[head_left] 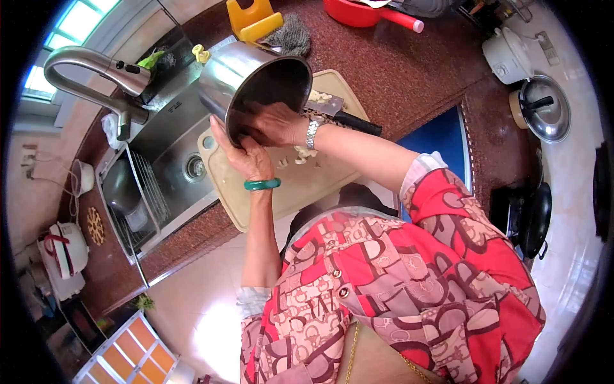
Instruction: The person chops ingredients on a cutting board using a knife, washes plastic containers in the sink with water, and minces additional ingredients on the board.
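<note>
A deep stainless steel bowl [224,70] is tilted over the cutting board, its mouth turned toward me. My left hand [251,157], below a green bangle, grips its lower rim. Inside the mouth is my right hand [278,123], with a metal watch at the wrist; its fingers are in shadow and partly hidden. Beneath both hands lies a beige cutting board [240,201], which reaches over the sink edge. A knife [355,121] with a black handle rests on the board beyond my right wrist. Pale chopped pieces [304,153] lie near it.
On the left is a steel sink [173,144] with a tall faucet [96,54] and a wire rack [150,185]. A yellow holder [252,22], a grey cloth [293,37] and a red pan [358,13] stand at the back. At right are a white cooker [505,57] and a pot lid [550,115].
</note>
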